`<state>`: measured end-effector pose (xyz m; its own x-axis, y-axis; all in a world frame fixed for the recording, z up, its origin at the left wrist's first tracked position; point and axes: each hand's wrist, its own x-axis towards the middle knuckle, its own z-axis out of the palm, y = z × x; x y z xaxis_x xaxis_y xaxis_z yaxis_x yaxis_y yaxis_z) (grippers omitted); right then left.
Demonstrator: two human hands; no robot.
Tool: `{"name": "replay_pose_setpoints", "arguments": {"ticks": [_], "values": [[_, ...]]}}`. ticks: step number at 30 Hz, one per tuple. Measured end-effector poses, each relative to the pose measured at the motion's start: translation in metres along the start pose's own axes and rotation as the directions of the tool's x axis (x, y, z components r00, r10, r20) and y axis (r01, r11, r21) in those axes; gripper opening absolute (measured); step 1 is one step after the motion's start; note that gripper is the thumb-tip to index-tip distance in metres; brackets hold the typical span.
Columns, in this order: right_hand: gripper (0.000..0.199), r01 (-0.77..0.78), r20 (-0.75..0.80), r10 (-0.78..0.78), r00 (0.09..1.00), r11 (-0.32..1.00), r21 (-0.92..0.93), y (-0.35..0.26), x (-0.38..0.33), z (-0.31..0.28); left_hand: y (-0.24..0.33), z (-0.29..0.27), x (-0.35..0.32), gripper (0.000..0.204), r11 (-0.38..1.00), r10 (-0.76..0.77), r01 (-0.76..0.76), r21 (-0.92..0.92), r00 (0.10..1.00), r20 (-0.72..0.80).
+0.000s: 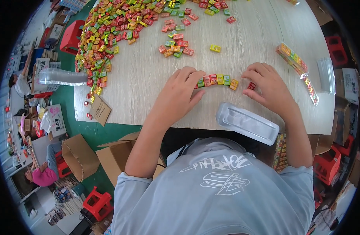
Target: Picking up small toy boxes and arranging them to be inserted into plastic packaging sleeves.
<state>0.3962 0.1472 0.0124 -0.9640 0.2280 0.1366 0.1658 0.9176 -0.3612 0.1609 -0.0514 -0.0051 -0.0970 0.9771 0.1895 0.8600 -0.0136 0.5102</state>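
Note:
On the pale wooden table, a short row of small wrapped sweets (213,80) in green, red, orange and yellow stands side by side. My left hand (179,91) curls round the row's left end, thumb in front and fingers behind, gripping the sweets there. A yellow-orange sweet (234,84) sits at the right end, slightly turned. Just past it, my right hand (270,87) has a red sweet (251,85) between thumb and fingers. In front of the right hand lies a clear plastic tray (248,123), reaching past the table's near edge.
A big heap of wrapped sweets (109,31) covers the far left, with a smaller cluster (178,47) beyond the row. Filled strips of sweets (292,58) and stacked clear trays (326,76) lie at right. A cardboard piece (99,110) is at the left edge, open cartons (116,154) below.

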Motion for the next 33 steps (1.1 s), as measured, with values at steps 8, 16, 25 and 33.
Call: {"name": "replay_pose_setpoints", "arguments": {"ticks": [8, 16, 25, 33], "values": [[0.048, -0.025, 0.059, 0.021, 0.998, 0.997, 0.069, -0.012, 0.026, 0.016, 0.008, 0.000, 0.012, 0.043, 0.998, -0.031, 0.029, 0.053, 0.999, 0.036], [0.043, -0.088, 0.039, 0.083, 0.996, 0.980, 0.177, -0.018, 0.035, 0.017, 0.006, 0.015, 0.022, 0.029, 0.994, 0.005, -0.002, 0.106, 1.000, -0.030], [0.042, -0.078, 0.144, 0.050, 0.988, 0.978, 0.194, -0.009, 0.029, 0.007, 0.011, 0.017, 0.020, 0.031, 0.988, -0.030, 0.037, 0.149, 0.998, -0.049], [0.040, 0.007, 0.011, -0.009, 1.000, 0.991, 0.134, -0.012, 0.031, 0.035, 0.012, 0.017, 0.022, 0.032, 0.984, -0.018, 0.023, 0.178, 0.999, -0.028]]}}
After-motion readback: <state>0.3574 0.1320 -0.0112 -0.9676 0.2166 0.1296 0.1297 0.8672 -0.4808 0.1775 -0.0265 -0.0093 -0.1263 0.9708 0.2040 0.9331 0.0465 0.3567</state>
